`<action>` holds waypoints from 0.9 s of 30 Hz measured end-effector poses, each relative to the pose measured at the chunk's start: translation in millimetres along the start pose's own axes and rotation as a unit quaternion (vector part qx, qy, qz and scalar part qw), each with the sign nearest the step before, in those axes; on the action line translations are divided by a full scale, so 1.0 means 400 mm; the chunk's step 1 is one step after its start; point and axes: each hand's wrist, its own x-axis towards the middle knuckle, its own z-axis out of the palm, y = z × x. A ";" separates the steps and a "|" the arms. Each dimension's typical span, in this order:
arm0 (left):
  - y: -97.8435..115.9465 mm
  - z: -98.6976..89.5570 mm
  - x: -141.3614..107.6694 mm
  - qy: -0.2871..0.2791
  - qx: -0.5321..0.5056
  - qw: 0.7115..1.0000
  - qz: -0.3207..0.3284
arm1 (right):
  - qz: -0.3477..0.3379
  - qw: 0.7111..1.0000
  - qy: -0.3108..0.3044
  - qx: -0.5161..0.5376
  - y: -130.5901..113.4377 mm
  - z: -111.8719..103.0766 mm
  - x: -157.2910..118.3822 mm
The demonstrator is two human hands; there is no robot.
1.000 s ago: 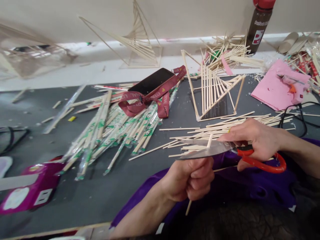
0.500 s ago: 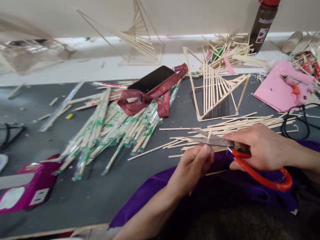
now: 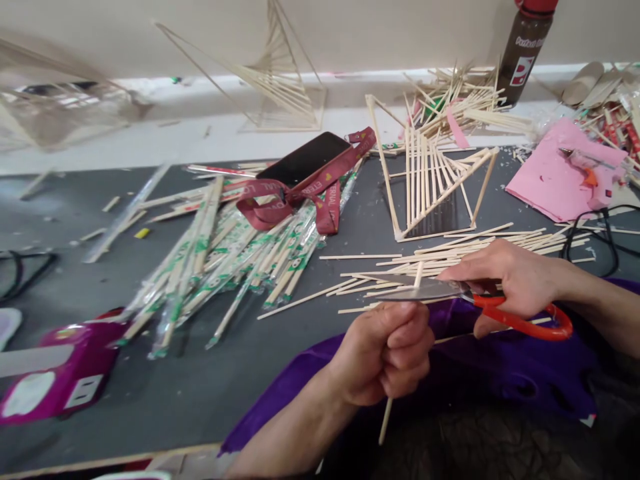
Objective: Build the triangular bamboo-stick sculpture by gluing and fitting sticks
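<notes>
My left hand (image 3: 387,350) is closed round a thin wooden stick (image 3: 385,421), which pokes out above and below the fist. In my right hand (image 3: 515,283) is a pair of scissors with orange handles (image 3: 543,327). The blades lie across the stick's upper end, just above my left thumb. Behind both hands, loose wooden sticks (image 3: 360,257) are spread on the dark table. Beyond them stands a frame of glued sticks (image 3: 435,200) with a fan of sticks inside it.
Wrapped chopsticks (image 3: 200,233) lie left of centre beneath a black phone (image 3: 305,160) with a red strap. A glue gun (image 3: 595,177) rests on pink paper (image 3: 540,180) at right. A bottle (image 3: 527,53) stands behind. A magenta packet (image 3: 75,367) lies at left.
My left fist has turned, and the stick's lower end now shows beneath it. My right hand and the scissors have tilted, with the orange handles higher and the blades flatter across the stick.
</notes>
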 end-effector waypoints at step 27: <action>-0.015 -0.001 0.029 0.277 0.232 0.916 0.176 | 0.152 0.977 -0.027 -0.145 -0.062 -0.008 0.002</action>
